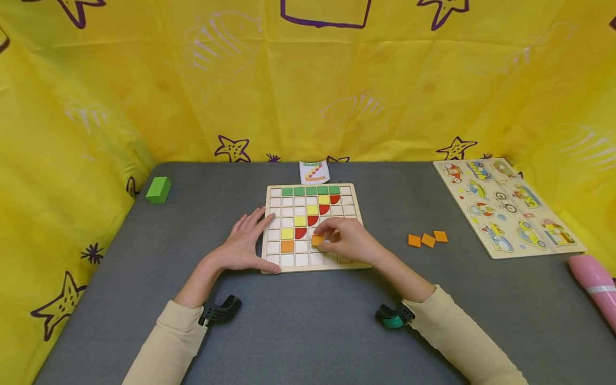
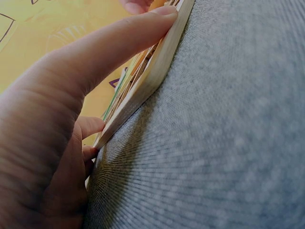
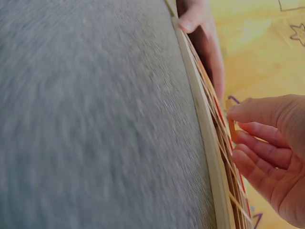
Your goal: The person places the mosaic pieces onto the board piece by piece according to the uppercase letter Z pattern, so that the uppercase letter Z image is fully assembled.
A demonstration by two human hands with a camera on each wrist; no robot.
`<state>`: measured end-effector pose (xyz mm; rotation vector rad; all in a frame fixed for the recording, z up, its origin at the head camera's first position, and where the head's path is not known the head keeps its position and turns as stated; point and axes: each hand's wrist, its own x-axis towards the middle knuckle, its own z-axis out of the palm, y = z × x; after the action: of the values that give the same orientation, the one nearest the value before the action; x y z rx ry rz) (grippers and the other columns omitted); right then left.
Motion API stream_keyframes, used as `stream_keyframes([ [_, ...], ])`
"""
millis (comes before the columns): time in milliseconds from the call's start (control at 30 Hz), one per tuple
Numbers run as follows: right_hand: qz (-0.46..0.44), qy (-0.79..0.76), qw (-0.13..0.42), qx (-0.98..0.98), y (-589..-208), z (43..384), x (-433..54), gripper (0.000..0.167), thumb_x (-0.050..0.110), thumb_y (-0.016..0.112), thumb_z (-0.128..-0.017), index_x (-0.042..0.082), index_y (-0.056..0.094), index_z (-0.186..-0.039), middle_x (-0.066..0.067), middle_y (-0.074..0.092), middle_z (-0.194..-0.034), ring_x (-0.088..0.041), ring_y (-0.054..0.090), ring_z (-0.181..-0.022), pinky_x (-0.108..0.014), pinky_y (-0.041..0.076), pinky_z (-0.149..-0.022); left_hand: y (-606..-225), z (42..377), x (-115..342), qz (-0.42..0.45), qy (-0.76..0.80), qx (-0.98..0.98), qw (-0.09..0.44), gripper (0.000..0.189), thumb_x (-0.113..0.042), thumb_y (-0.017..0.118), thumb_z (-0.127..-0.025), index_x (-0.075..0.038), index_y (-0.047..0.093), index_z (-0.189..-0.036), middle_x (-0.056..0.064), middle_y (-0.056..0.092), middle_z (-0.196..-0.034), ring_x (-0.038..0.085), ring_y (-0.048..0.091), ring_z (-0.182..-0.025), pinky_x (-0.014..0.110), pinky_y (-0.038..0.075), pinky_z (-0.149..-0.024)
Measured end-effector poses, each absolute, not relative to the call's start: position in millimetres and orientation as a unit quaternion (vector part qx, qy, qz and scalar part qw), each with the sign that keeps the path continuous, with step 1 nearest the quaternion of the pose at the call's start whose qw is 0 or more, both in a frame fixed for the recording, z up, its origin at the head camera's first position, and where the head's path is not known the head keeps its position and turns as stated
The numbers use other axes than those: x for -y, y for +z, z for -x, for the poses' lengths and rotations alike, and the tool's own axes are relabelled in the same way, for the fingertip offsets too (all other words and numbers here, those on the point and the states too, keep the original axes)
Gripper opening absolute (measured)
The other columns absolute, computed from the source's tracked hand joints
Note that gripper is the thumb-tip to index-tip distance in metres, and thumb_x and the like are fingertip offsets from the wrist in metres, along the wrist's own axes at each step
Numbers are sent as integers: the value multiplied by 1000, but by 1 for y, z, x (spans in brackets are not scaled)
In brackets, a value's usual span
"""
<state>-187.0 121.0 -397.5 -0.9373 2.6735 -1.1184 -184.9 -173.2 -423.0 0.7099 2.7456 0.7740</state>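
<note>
Between thumb and fingers my right hand (image 1: 350,239) pinches an orange square tile (image 1: 317,240) over the lower rows of a wooden grid board (image 1: 317,269); in the right wrist view the tile (image 3: 231,126) appears edge-on. My left hand (image 1: 244,243) rests at the board's left side, fingers extended along the edge and thumb (image 2: 164,14) on the near corner. On the grid are a row of green tiles (image 1: 310,190), a diagonal of yellow tiles (image 1: 300,221) and red quarter-circle tiles (image 1: 313,220), and one orange tile (image 1: 287,246) low at left. My right hand hides some cells.
A small pattern card (image 1: 314,172) lies behind the board. Three loose orange tiles (image 1: 428,240) are to the right. Farther right are a picture puzzle board (image 1: 502,218) and a pink object (image 1: 588,275). A green block (image 1: 158,191) stands at the back left.
</note>
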Motion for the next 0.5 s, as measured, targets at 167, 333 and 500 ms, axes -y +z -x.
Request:
stream_keyframes([
  [167, 328, -345, 43, -878, -400, 186, -108, 23, 13, 80, -80, 10, 72, -101, 3, 67, -89, -14, 58, -81, -27, 50, -75, -423, 185, 173, -240, 257, -931, 102, 126, -66, 81, -62, -10, 19, -156, 16, 4, -162, 32, 1, -148, 55, 0, -114],
  [333, 336, -331, 48, -880, -400, 185, -98, 20, 11, 78, -82, 10, 71, -101, 3, 67, -90, -14, 57, -80, -26, 49, -75, -423, 185, 174, -238, 252, -932, 104, 127, -67, 80, -62, -12, 17, -157, 14, 3, -163, 30, 0, -148, 54, -1, -115],
  [500, 347, -318, 46, -881, -399, 185, -91, 18, 10, 76, -82, 10, 71, -99, 3, 65, -88, -15, 57, -78, -26, 47, -74, -423, 186, 173, -241, 254, -931, 99, 127, -67, 80, -62, -11, 18, -157, 15, 4, -162, 31, 1, -148, 55, 0, -114],
])
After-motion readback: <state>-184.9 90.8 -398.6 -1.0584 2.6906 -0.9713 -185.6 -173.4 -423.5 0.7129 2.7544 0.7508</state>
